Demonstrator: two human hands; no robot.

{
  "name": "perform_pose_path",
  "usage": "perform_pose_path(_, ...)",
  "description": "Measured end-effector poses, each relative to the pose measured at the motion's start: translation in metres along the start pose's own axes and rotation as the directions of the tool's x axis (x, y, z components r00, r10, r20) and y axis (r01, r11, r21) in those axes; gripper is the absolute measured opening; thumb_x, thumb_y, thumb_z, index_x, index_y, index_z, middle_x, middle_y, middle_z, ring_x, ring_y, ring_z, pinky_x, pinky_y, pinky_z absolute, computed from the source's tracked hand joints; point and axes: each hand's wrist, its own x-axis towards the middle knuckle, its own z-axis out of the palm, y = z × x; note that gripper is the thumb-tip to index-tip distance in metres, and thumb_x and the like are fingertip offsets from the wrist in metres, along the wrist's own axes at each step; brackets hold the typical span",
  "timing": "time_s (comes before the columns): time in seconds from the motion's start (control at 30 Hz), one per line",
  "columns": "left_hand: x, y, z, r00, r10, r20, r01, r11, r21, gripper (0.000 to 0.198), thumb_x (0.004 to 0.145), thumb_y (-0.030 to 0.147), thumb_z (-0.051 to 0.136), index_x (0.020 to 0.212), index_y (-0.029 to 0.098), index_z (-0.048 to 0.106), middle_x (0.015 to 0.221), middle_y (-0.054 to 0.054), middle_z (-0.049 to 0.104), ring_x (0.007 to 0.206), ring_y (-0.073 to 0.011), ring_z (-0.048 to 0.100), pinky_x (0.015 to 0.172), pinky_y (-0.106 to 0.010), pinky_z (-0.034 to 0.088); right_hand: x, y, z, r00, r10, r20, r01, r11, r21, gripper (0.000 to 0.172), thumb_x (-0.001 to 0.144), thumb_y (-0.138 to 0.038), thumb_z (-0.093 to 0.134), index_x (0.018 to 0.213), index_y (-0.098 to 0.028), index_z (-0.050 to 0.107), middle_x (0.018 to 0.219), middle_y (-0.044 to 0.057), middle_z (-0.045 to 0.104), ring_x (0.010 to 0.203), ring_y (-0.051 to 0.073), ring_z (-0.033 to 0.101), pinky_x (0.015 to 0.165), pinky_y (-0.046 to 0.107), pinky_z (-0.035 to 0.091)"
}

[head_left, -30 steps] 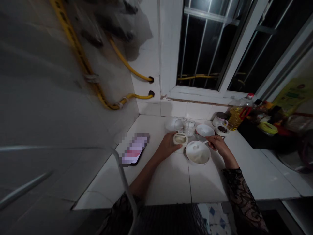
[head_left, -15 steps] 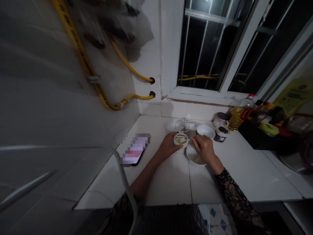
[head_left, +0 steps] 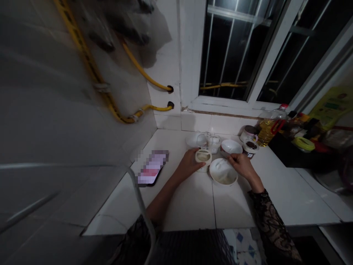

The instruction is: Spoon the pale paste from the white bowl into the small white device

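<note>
My left hand [head_left: 189, 162] is wrapped round a small cream jar [head_left: 203, 158] with pale stuff inside, standing on the white tiled counter [head_left: 193, 198]. My right hand [head_left: 242, 164] is pinched shut at the right rim of a white bowl [head_left: 223, 173] that holds a pale powder or paste. What the fingers pinch is too small and dark to make out. A second white bowl [head_left: 231, 146] sits just behind the hand.
A phone [head_left: 152, 167] lies at the left. Small glass cups [head_left: 212, 141] and dark-filled jars [head_left: 250, 145] stand at the back, with an oil bottle [head_left: 268, 127] and cluttered packets [head_left: 309, 136] to the right. Yellow gas hoses [head_left: 143, 73] run along the wall.
My right hand went left over the white bowl toward the cream jar, then drew back to the bowl's right rim. My left hand stayed on the jar.
</note>
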Motion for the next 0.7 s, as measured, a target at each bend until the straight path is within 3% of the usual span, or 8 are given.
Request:
perform_pose_path(0.1, 0.0, -0.001, 0.0, 1.0, -0.006, 0.001, 0.006, 1.0, -0.007, 0.059, 0.073, 0.042, 0.075, 0.123, 0.02, 0.053, 0.128, -0.011, 0.058, 0.124, -0.0283, 0.053, 0.107, -0.046, 0.04, -0.001, -0.009, 0.008, 0.995, -0.033, 0.089, 0.034, 0.999, -0.014, 0.043, 0.087, -0.041, 0.045, 0.05, -0.021, 0.036, 0.046, -0.002, 0.039, 0.046, 0.011, 0.036, 0.05, 0.026, 0.021)
perform_pose_path(0.23, 0.0, 0.0, 0.0, 1.0, -0.003, -0.003, 0.003, 1.0, -0.004, 0.06, 0.072, 0.042, 0.075, 0.123, 0.021, 0.052, 0.128, -0.011, 0.058, 0.123, -0.0282, 0.053, 0.107, -0.047, 0.04, -0.002, -0.012, 0.013, 0.987, -0.031, 0.155, 0.012, 0.992, 0.122, 0.048, 0.087, -0.049, 0.043, 0.05, -0.022, 0.032, 0.047, -0.004, 0.033, 0.047, 0.01, 0.031, 0.049, 0.025, 0.019)
perform_pose_path(0.47, 0.0, 0.002, -0.001, 1.0, 0.004, -0.001, -0.004, 1.0, -0.016, 0.059, 0.072, 0.041, 0.075, 0.122, 0.02, 0.053, 0.127, -0.012, 0.058, 0.123, -0.0285, 0.053, 0.107, -0.047, 0.04, 0.002, -0.004, 0.008, 0.974, 0.14, 0.179, -0.205, 0.88, 0.428, 0.052, 0.076, -0.061, 0.053, 0.046, -0.022, 0.035, 0.041, -0.007, 0.03, 0.04, 0.006, 0.025, 0.041, 0.024, 0.019)
perform_pose_path(0.7, 0.0, 0.0, 0.0, 1.0, -0.018, 0.01, 0.018, 1.0, -0.018, 0.061, 0.072, 0.042, 0.075, 0.124, 0.02, 0.052, 0.129, -0.012, 0.057, 0.125, -0.0288, 0.051, 0.108, -0.047, 0.038, 0.004, -0.004, 0.001, 0.935, 0.297, 0.196, -0.355, 0.755, 0.552, 0.044, 0.068, -0.054, 0.06, 0.043, -0.021, 0.048, 0.034, -0.006, 0.038, 0.031, 0.006, 0.028, 0.034, 0.022, 0.019)
